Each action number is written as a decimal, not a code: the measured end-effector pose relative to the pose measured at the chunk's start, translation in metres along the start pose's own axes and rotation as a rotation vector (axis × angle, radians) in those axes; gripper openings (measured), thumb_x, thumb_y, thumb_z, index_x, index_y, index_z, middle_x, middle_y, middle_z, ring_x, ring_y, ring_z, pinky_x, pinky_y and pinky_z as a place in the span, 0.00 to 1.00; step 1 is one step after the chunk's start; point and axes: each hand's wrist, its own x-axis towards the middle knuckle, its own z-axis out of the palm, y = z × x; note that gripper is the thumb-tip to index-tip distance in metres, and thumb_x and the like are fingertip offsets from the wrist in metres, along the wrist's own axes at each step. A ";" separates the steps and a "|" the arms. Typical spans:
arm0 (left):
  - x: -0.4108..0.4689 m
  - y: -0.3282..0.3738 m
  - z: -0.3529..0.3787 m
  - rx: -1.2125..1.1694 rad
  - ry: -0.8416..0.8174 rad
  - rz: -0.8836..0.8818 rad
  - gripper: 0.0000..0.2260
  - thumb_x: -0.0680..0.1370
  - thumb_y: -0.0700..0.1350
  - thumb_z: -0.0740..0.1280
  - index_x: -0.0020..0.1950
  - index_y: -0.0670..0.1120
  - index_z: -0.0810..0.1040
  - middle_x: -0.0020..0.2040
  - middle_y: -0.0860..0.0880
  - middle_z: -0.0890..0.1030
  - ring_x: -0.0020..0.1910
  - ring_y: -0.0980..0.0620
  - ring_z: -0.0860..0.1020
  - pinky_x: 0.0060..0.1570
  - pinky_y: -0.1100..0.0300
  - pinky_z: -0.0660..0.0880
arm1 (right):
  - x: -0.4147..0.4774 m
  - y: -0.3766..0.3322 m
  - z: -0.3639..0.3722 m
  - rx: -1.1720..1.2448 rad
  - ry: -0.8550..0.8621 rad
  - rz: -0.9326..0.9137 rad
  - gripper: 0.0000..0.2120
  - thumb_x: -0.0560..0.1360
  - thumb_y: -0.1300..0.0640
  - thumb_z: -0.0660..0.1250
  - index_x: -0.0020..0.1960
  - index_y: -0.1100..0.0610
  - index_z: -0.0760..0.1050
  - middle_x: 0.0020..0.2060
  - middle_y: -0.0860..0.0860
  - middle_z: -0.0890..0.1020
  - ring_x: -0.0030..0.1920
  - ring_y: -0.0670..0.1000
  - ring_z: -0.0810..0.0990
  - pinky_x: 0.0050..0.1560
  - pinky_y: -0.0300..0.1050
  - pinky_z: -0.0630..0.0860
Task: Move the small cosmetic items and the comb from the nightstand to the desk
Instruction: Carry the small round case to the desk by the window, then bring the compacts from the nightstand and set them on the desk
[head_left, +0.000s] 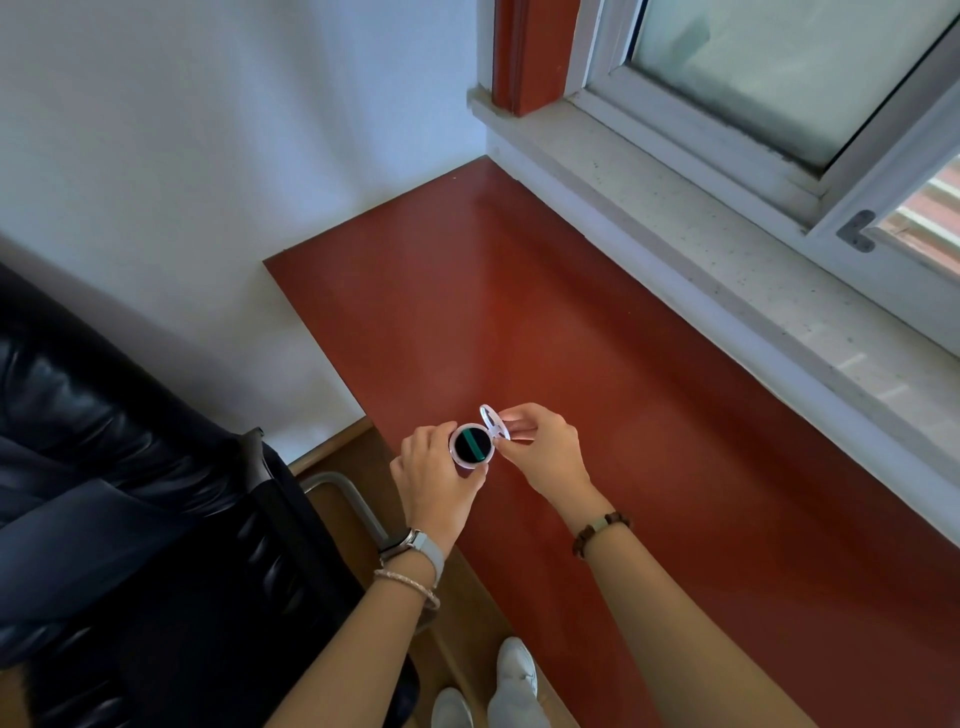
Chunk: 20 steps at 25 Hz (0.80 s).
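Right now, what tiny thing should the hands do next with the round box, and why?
Probably fold the lid shut. The left hand holds the compact, the right hand pinches its open lid, and both are over the red desk, ready to set it down.

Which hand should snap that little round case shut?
Probably the right hand: its fingers already pinch the raised white lid, while the left hand grips the compact by its base above the desk.

Blk leather chair left; window w/ stone sill right.
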 end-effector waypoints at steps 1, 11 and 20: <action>0.000 0.000 -0.001 -0.001 -0.007 -0.003 0.26 0.70 0.57 0.74 0.65 0.50 0.74 0.62 0.51 0.77 0.64 0.50 0.72 0.61 0.51 0.69 | -0.001 0.000 -0.002 0.005 -0.001 0.004 0.13 0.72 0.56 0.75 0.56 0.56 0.81 0.49 0.47 0.84 0.50 0.45 0.82 0.52 0.35 0.77; -0.007 0.018 -0.063 -0.589 -0.022 -0.024 0.15 0.80 0.50 0.65 0.66 0.52 0.74 0.63 0.54 0.75 0.61 0.56 0.74 0.59 0.61 0.75 | -0.033 -0.033 -0.040 0.094 0.139 0.021 0.13 0.79 0.48 0.65 0.62 0.51 0.76 0.50 0.45 0.81 0.49 0.41 0.79 0.40 0.29 0.70; -0.045 0.031 -0.146 -0.912 -0.142 0.069 0.16 0.84 0.50 0.52 0.67 0.53 0.74 0.65 0.52 0.76 0.65 0.54 0.74 0.65 0.56 0.70 | -0.137 -0.053 -0.063 0.280 0.402 0.065 0.16 0.81 0.43 0.58 0.64 0.48 0.76 0.54 0.46 0.82 0.54 0.46 0.79 0.41 0.35 0.71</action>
